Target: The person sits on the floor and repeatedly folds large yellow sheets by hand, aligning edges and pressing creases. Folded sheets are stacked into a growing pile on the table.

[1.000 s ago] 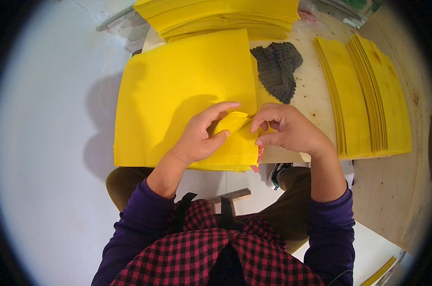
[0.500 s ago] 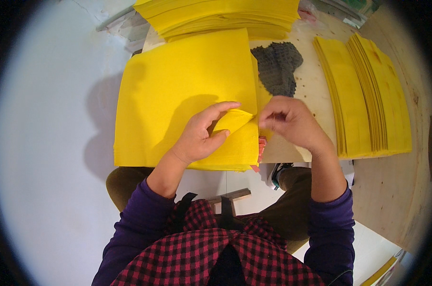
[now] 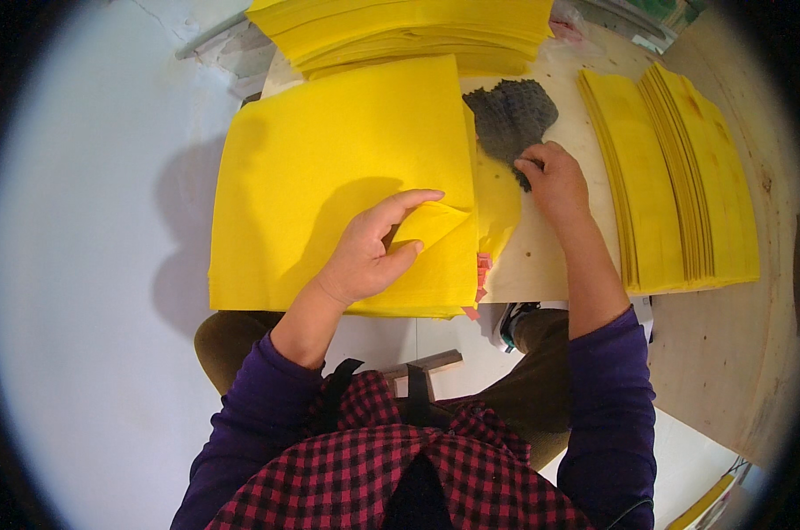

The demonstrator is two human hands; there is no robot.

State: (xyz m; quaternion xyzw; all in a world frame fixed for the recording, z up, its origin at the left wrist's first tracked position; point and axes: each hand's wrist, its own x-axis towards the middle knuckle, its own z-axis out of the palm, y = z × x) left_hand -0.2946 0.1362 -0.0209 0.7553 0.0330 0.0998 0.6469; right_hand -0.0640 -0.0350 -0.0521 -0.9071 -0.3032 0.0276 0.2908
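My left hand [image 3: 373, 252] rests on a thick stack of large yellow sheets [image 3: 329, 168] and pinches the lifted corner of the top sheet [image 3: 428, 223] between thumb and fingers. My right hand [image 3: 554, 181] lies on the pale wooden table [image 3: 550, 256] to the right of the stack, with its fingertips on the lower edge of a dark grey knitted cloth [image 3: 510, 115]. A few small pink scraps [image 3: 482, 265] stick out at the stack's right edge.
A tall pile of yellow sheets [image 3: 400, 31] stands at the back of the table. Fanned, overlapping yellow sheets [image 3: 683, 177] cover the right side. A white wall is at the left. My knees and a wooden stool part [image 3: 422, 367] show below the table edge.
My right hand has left the sheet's corner and moved up and right onto the grey cloth. My left hand still holds the lifted corner.
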